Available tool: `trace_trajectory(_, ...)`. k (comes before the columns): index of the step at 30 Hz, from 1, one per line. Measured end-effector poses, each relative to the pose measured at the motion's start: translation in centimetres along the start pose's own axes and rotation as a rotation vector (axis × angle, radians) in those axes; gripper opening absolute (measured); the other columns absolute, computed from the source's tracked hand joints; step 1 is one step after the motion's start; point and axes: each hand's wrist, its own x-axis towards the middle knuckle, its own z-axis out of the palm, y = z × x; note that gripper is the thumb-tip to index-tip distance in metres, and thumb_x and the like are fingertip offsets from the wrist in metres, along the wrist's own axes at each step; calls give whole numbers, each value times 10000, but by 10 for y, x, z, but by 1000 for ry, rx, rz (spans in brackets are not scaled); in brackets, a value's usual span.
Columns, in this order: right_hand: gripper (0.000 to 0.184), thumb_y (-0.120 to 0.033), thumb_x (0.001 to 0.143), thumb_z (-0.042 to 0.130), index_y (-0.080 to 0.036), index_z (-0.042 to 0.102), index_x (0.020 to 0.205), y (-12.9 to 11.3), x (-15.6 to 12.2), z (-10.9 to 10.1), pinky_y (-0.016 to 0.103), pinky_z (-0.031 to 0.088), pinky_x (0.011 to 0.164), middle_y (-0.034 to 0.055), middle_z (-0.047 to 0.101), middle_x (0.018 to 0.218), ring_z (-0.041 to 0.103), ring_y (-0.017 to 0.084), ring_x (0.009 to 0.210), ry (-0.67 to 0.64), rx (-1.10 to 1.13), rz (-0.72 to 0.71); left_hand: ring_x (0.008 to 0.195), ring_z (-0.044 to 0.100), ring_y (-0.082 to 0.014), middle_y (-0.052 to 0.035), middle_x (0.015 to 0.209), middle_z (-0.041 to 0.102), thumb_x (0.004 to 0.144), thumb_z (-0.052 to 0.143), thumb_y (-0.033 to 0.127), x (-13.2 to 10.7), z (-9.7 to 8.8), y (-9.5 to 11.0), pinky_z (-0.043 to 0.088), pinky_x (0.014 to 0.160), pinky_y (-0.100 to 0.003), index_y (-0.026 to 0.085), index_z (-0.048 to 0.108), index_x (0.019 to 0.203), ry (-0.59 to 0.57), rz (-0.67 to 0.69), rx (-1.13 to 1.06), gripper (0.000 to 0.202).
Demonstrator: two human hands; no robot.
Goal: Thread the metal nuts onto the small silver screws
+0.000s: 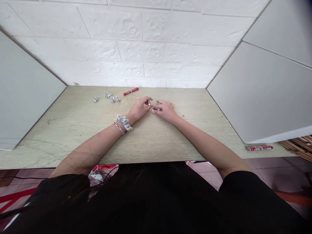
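On the desk (148, 146), the left hand (140, 108) pinches a metal piece (149, 102); the right hand (168, 111) holds a small part (159, 109).

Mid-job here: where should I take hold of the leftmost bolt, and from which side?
Pinch the leftmost bolt by its raised shank, probably from above and the left. Its wide end rests on the tabletop, the narrow shank sticks up at a tilt, and the other bolts are to its right.

White brick-patterned wall (156, 29), pale tabletop (151, 146), grey panels (273, 94), apparently tiled floor (263, 169)
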Motion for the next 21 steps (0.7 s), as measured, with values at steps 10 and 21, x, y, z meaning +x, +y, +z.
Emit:
trace_trajectory(10,155,-353,797,636,-263,703,904,-1,4,-8,485,265,1080,34,517,1365,430,245,1290,-99,80,14,849,604,-159,-28,929,662,816,603,267,-1,-1,4,460,869,-323,179,620,1061,-27,7,-11,260)
trace_trajectory(21,189,-348,787,638,-214,657,918,1,7,-10,452,244,1106,70,445,1400,389,237,1314,-144,95,26,850,604,-151,-24,932,665,819,615,268,-1,0,2,465,855,-309,177,620,1071,-25,-3,-8,267)
